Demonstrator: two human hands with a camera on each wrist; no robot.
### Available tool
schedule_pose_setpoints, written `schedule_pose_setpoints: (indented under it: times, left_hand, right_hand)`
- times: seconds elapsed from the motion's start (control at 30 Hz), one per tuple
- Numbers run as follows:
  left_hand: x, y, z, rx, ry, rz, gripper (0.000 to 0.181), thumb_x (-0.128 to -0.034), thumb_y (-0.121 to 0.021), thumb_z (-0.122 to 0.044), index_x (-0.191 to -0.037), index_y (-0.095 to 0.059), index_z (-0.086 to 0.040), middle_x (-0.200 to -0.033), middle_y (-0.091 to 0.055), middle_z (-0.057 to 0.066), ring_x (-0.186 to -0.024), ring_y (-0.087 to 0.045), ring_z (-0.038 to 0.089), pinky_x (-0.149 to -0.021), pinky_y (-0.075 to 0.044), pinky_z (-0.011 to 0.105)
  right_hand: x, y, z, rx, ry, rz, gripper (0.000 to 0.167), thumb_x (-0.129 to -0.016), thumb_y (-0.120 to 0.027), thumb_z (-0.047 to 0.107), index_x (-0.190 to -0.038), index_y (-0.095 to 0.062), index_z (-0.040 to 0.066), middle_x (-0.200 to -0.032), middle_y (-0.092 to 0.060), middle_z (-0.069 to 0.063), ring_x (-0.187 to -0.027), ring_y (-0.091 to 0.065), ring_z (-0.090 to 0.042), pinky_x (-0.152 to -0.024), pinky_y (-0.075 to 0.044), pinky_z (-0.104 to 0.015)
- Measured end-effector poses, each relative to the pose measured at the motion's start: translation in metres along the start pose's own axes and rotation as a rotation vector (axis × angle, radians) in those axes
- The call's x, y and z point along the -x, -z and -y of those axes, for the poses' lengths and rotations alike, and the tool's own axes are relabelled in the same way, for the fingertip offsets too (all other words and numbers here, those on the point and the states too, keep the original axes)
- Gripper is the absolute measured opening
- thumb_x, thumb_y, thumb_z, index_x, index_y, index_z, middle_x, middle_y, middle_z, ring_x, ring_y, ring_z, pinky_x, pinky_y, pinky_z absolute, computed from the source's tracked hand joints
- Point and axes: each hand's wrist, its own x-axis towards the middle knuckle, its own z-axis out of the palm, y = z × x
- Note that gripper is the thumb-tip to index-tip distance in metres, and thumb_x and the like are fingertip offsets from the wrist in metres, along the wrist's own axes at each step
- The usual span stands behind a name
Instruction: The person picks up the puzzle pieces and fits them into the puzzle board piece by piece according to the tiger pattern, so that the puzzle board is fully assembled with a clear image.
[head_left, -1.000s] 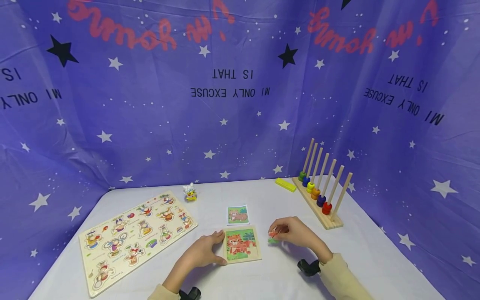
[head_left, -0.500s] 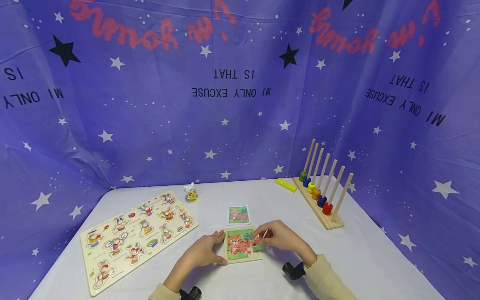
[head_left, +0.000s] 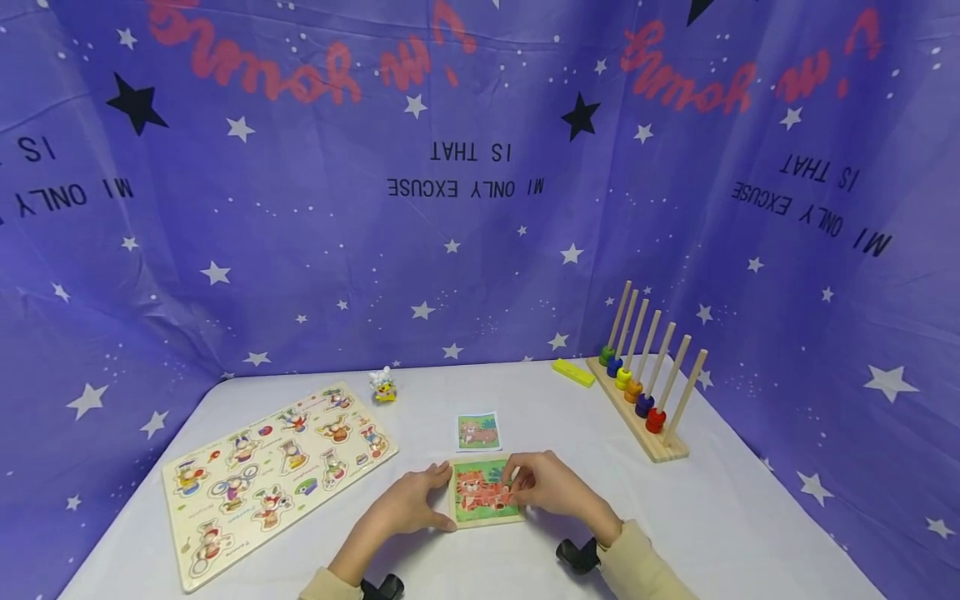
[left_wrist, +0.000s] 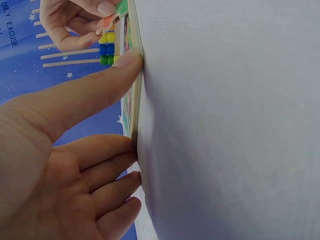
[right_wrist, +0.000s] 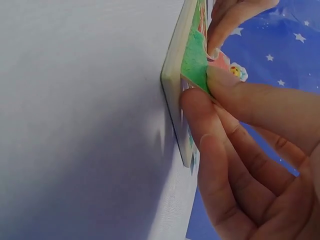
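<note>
A square wooden tray puzzle (head_left: 489, 524) with a red tiger picture on green lies flat on the white table. My left hand (head_left: 406, 502) rests against its left side; in the left wrist view the thumb (left_wrist: 127, 61) and fairly straight fingertips touch the edge. With thumb and fingers, my right hand (head_left: 551, 485) pinches a green and red puzzle piece (right_wrist: 196, 62) at the tray's right side. The right wrist view shows this piece tilted, its near edge raised above the tray's rim. Behind the tray lies a picture card (head_left: 477, 432) with a similar scene.
To the left lies a large wooden peg puzzle board (head_left: 281, 479) with cartoon figures. A small white and yellow figurine (head_left: 383, 387) stands near it. At the back right are a yellow block (head_left: 573, 372) and a peg rack (head_left: 637, 410) with coloured beads.
My right hand has moved left from beside the tray, bringing the puzzle piece over the tray's right side and lowering it there. My left hand has stayed at the tray's left edge.
</note>
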Motion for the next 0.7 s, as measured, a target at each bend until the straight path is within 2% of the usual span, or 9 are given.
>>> schedule_pose_setpoints:
  times: [0.17, 0.33, 0.47, 0.7]
  left_hand:
    - [0.0004, -0.0004, 0.0005, 0.003, 0.012, 0.005, 0.086, -0.0672, -0.085, -0.032, -0.136, -0.049, 0.005, -0.146, -0.042, 0.020, -0.133, -0.036, 0.045, -0.108, -0.029, 0.058]
    - [0.0016, -0.0006, -0.0005, 0.006, 0.016, 0.004, 0.086, -0.0674, -0.085, -0.032, -0.136, -0.049, 0.005, -0.146, -0.042, 0.020, -0.133, -0.036, 0.046, -0.108, -0.029, 0.060]
    - [0.0015, 0.0009, -0.0014, 0.007, 0.013, 0.006, 0.086, -0.0673, -0.085, -0.032, -0.136, -0.049, 0.005, -0.146, -0.042, 0.020, -0.133, -0.036, 0.045, -0.108, -0.029, 0.058]
    - [0.0017, 0.0021, -0.0023, 0.007, 0.011, 0.006, 0.086, -0.0671, -0.085, -0.031, -0.136, -0.049, 0.006, -0.146, -0.042, 0.020, -0.133, -0.036, 0.045, -0.108, -0.029, 0.059]
  right_hand:
    - [-0.0004, -0.0034, 0.0001, 0.035, -0.002, -0.012, 0.014, -0.079, -0.079, 0.010, -0.087, -0.069, 0.015, -0.077, -0.065, 0.008, -0.065, -0.057, -0.004, -0.058, -0.050, -0.020]
    - [-0.0006, -0.0050, -0.0022, 0.083, 0.011, -0.003, 0.011, -0.080, -0.079, 0.013, -0.089, -0.073, 0.012, -0.080, -0.065, 0.011, -0.068, -0.054, -0.001, -0.062, -0.049, -0.019]
    - [-0.0004, -0.0045, -0.0017, 0.067, 0.018, -0.011, 0.013, -0.079, -0.079, 0.009, -0.091, -0.074, 0.010, -0.080, -0.067, 0.010, -0.069, -0.056, 0.000, -0.062, -0.051, -0.020]
    - [0.0005, -0.0043, 0.0007, 0.070, 0.006, -0.026, 0.010, -0.078, -0.080, 0.008, -0.083, -0.073, 0.012, -0.077, -0.066, 0.009, -0.065, -0.055, -0.001, -0.060, -0.050, -0.019]
